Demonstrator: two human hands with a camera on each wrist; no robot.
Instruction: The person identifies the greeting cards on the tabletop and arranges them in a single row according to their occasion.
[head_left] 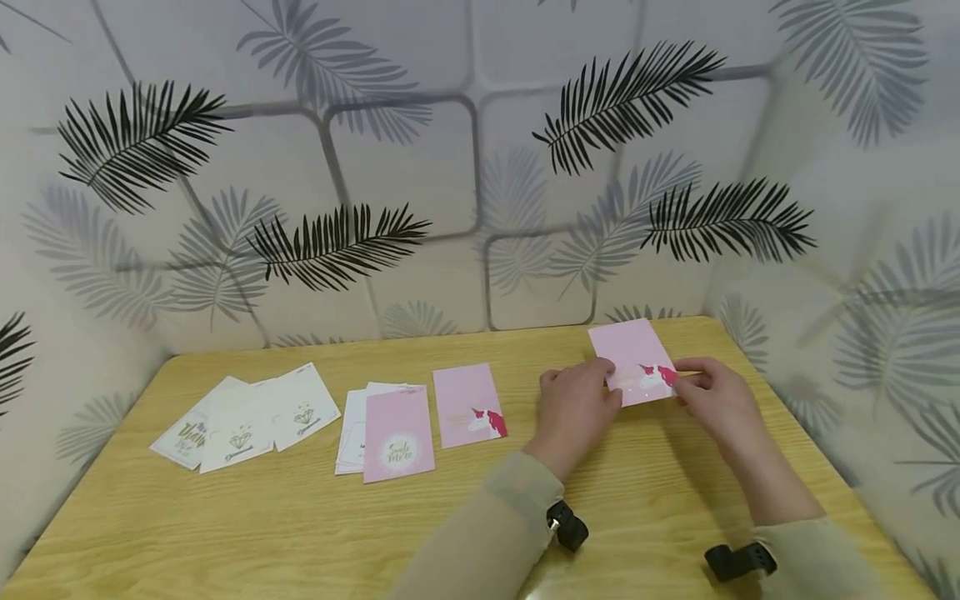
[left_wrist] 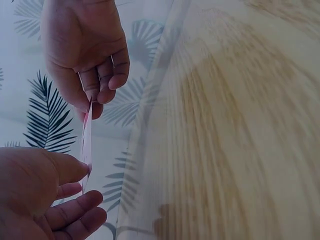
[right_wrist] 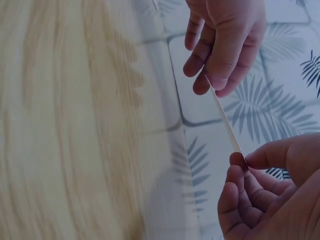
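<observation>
A pink card with a white-and-red unicorn (head_left: 628, 350) is held up over the right part of the table. My left hand (head_left: 576, 410) pinches its left edge between thumb and fingers. On the opposite edge, by the unicorn's red mane, my right hand (head_left: 718, 408) pinches it too. Both wrist views show the card (left_wrist: 87, 142) almost edge-on, a thin strip stretched between the two hands. In the right wrist view the card (right_wrist: 226, 122) runs from the left fingertips down to my right thumb and forefinger, with the wooden tabletop beyond.
Left of my hands lies a matching pink unicorn card (head_left: 467, 404). Beside it a pink "Smile More" card (head_left: 397, 417) overlaps white cards (head_left: 351, 442). Further left, three white cards (head_left: 247, 421) are fanned on the wooden table (head_left: 300, 533). A leaf-patterned wall (head_left: 420, 167) stands behind.
</observation>
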